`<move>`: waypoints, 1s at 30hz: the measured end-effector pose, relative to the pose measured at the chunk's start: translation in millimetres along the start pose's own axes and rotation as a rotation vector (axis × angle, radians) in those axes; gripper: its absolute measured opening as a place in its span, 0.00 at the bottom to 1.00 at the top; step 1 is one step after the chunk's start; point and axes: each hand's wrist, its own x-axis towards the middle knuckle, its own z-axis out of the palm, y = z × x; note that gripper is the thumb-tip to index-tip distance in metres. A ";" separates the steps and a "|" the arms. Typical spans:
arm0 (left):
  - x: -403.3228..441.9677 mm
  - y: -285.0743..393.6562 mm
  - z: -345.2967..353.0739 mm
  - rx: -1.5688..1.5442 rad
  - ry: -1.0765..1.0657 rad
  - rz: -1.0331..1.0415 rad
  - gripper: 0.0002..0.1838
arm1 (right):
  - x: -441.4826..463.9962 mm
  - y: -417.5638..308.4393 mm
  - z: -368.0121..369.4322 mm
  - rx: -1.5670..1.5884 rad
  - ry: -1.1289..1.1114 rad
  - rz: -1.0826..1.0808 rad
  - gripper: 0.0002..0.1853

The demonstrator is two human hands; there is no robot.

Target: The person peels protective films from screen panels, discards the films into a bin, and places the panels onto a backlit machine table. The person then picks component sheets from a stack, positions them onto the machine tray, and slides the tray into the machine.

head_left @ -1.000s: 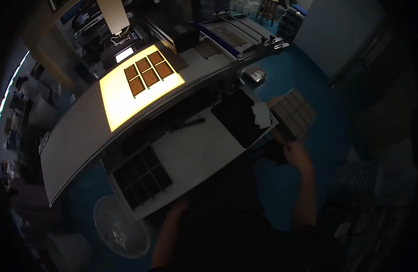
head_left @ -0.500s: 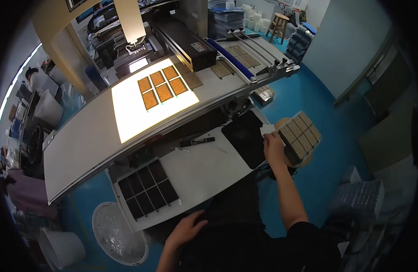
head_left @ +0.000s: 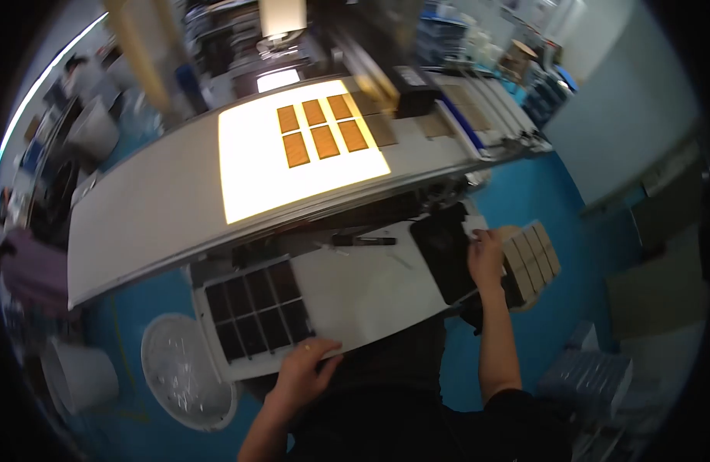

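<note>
My left hand (head_left: 303, 371) is open, thumb apart from the fingers, at the front edge of a small white table (head_left: 362, 292). Its fingertips lie by the lower right corner of a dark sheet of panels (head_left: 258, 312) split by pale lines. My right hand (head_left: 486, 258) is closed at the table's right end, pinching a small white card (head_left: 474, 223) that is blurred and partly hidden. Left of that hand lies a black mat (head_left: 439, 258). Close on its right is a stack of tan panel sheets (head_left: 533, 262).
Behind the table runs a long raised worktop (head_left: 147, 185) with a brightly lit area (head_left: 251, 169) carrying several orange-brown panels (head_left: 324, 142). A black marker (head_left: 364, 240) lies on the small table. A round white tub (head_left: 187, 373) stands below left; a blue roller (head_left: 463, 123) sits at upper right.
The view has swung, shifting the scene, and is blurrier. My left hand has moved up to the table edge beside the dark sheet. My right hand stays between the mat and the stack.
</note>
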 end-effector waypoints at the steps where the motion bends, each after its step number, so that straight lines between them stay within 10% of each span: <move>1: 1.2 -8.2 -7.0 0.091 0.066 0.046 0.22 | 1.1 -11.4 2.8 0.028 0.015 -0.009 0.10; 8: 10.0 -40.0 -36.1 0.547 -0.003 -0.025 0.38 | 4.7 -65.9 24.9 0.252 -0.052 -0.288 0.22; 25: 5.1 -55.7 -35.9 0.438 -0.072 0.050 0.30 | -33.7 -136.8 23.9 0.385 0.050 -0.269 0.14; 30: 4.0 -47.3 -31.4 0.459 0.064 0.186 0.06 | -79.5 -222.6 27.8 0.826 -0.929 -0.101 0.11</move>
